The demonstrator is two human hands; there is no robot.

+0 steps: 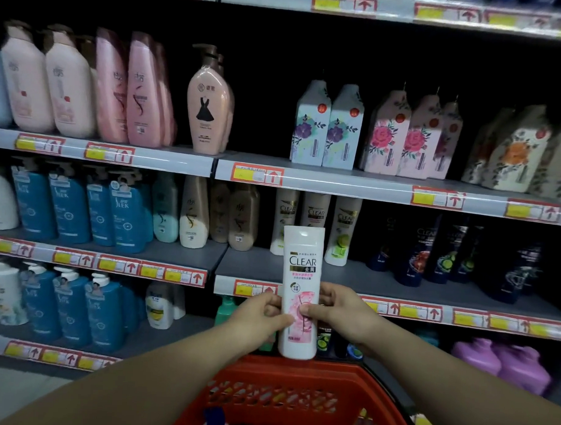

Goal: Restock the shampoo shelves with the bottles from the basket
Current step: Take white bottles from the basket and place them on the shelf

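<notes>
A white and pink CLEAR shampoo bottle (301, 276) stands upright in both my hands, above the red basket (285, 393). My left hand (259, 316) grips its lower left side and my right hand (339, 313) grips its lower right side, thumb across the label. Behind the bottle, on the grey shelf (258, 265), stand matching white CLEAR bottles (342, 230). Something dark and blue lies in the basket at the bottom edge, too cut off to identify.
Dark CLEAR bottles (443, 249) fill the same shelf to the right, blue and beige bottles (126, 213) to the left. Pink bottles (70, 84) and flowered cartons (399, 133) line the shelf above. Purple bottles (503, 363) sit lower right.
</notes>
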